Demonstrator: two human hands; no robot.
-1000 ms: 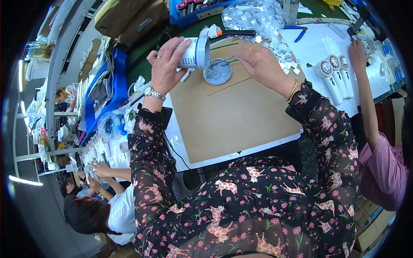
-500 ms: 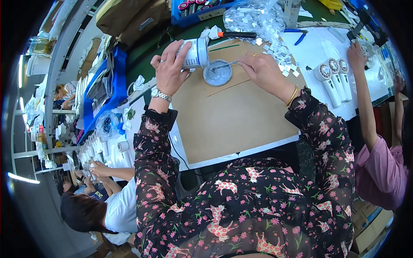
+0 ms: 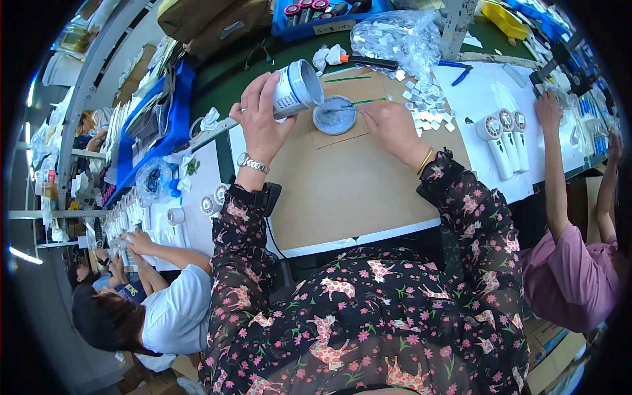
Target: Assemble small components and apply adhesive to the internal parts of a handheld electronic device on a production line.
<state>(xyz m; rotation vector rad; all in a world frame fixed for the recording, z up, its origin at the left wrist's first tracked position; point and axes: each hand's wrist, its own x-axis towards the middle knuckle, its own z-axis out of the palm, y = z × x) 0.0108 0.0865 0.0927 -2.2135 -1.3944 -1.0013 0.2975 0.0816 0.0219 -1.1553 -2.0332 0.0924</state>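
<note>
My left hand [image 3: 262,122] is wrapped round a white jar [image 3: 289,93] with a blue-and-white label. The jar is tilted, and its open mouth, grey inside, faces up and to the right beside the dish. A shallow round dish [image 3: 334,125] of grey paste rests on a small piece of cardboard [image 3: 322,140]. From the right, my right hand [image 3: 395,130] pinches a thin stirring stick [image 3: 355,106] whose far end lies in the paste. That end is partly hidden.
A large brown board [image 3: 355,191] covers the table before me. Small white squares [image 3: 428,105] are scattered right of the dish, near a plastic bag [image 3: 398,36], a black-handled tool [image 3: 372,62] and blue pliers [image 3: 459,72]. White handheld fans [image 3: 503,138] stand further right; co-workers sit on both sides.
My left hand has turned the jar so its mouth is more visible. My right hand and the stick have shifted slightly over the dish. The whole view has moved a little.
</note>
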